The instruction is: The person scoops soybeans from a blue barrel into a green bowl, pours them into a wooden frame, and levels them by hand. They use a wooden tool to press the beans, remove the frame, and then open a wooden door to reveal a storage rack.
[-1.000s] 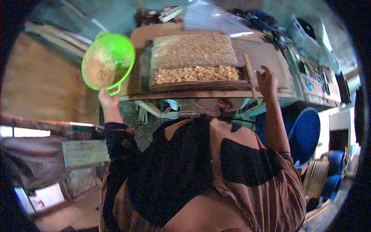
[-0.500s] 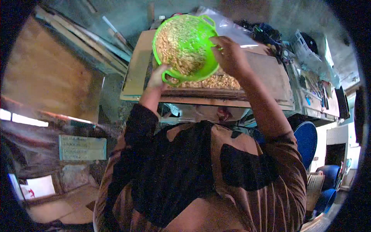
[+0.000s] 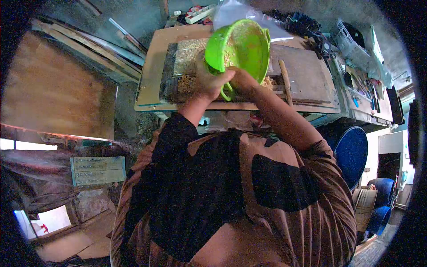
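A bright green plastic basin (image 3: 252,53) with loop handles is tipped on its side above the table, its opening facing right. Pale crumbs cling to its inner wall. My left hand (image 3: 210,82) is closed on the basin's near left side, by the lower handle. Close against it, my right hand (image 3: 242,81) touches the near rim; its fingers are hidden. Under the basin lies a dark-framed flat mould (image 3: 169,73) with pale grainy pieces (image 3: 189,53) across the back and a browner crumbly heap (image 3: 187,83) at the front.
A wooden stick (image 3: 285,82) lies right of the mould on a board (image 3: 307,80). Clear plastic sheeting (image 3: 231,15) is behind the basin. Hand tools (image 3: 367,95) and a grey crate (image 3: 351,42) are at right. A blue barrel (image 3: 349,153) stands below the table's right side.
The basin has tilted over and moved right, and the bulk of the grainy pieces inside no longer shows. My right hand has moved from the far right rim to the near side, beside my left.
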Action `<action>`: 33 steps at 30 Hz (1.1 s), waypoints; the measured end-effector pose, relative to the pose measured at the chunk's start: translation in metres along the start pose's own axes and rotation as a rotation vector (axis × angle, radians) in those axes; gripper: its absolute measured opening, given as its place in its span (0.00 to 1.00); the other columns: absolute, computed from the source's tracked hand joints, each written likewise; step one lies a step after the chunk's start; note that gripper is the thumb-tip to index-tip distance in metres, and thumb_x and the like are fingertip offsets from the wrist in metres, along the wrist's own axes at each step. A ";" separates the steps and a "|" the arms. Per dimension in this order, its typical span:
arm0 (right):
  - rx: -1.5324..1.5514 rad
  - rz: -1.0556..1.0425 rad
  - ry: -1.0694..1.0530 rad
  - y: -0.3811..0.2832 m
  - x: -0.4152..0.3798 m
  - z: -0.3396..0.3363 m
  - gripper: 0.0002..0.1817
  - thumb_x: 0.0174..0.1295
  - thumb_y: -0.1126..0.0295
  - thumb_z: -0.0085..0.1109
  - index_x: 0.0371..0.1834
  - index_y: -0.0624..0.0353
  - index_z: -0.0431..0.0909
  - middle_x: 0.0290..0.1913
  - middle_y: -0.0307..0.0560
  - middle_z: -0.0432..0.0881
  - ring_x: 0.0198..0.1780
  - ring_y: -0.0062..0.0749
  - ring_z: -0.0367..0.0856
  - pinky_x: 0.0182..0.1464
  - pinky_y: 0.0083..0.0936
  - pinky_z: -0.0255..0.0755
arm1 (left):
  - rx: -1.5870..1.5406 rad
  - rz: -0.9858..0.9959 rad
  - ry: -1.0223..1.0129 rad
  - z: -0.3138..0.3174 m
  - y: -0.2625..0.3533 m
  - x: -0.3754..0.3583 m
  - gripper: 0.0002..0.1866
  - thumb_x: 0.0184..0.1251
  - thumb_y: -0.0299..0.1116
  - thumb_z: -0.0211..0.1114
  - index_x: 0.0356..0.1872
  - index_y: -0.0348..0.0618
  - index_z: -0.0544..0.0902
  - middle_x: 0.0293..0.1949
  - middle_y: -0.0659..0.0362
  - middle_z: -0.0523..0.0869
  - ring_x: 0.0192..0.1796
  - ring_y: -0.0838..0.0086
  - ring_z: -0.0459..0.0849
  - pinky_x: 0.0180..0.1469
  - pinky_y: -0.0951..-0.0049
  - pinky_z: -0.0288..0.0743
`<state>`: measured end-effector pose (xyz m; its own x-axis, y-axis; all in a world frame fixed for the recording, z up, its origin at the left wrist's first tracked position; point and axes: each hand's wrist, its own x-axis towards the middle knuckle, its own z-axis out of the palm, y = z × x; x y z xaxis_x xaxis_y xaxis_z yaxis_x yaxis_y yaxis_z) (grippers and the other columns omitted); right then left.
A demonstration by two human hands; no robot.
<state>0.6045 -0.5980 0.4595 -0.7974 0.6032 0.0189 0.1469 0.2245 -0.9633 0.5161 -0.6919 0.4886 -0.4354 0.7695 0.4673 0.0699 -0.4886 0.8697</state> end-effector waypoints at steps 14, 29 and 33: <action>1.279 0.104 0.327 -0.014 -0.012 -0.008 0.20 0.60 0.58 0.29 0.44 0.59 0.67 0.38 0.51 0.75 0.40 0.43 0.74 0.44 0.39 0.69 | -0.286 -0.519 0.020 -0.017 -0.012 -0.052 0.27 0.47 0.38 0.60 0.49 0.36 0.67 0.43 0.55 0.74 0.43 0.70 0.75 0.48 0.71 0.68; 1.104 -0.011 0.454 0.056 -0.017 -0.141 0.15 0.58 0.62 0.39 0.39 0.59 0.70 0.35 0.48 0.76 0.35 0.35 0.75 0.39 0.32 0.71 | 0.821 0.440 -0.222 -0.068 -0.011 -0.096 0.20 0.55 0.34 0.54 0.49 0.39 0.66 0.45 0.53 0.72 0.47 0.65 0.72 0.49 0.68 0.66; 0.841 -0.033 0.479 0.097 -0.017 -0.149 0.14 0.56 0.64 0.45 0.37 0.62 0.72 0.33 0.45 0.77 0.31 0.30 0.75 0.36 0.27 0.70 | 0.617 0.399 -0.291 -0.065 -0.013 -0.099 0.21 0.56 0.31 0.53 0.51 0.37 0.64 0.47 0.50 0.70 0.49 0.61 0.69 0.52 0.66 0.63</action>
<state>0.7191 -0.4722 0.4058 -0.4427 0.8964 -0.0230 -0.4868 -0.2618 -0.8333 0.5003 -0.7887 0.4204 -0.0256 0.7024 0.7113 0.6941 -0.4996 0.5184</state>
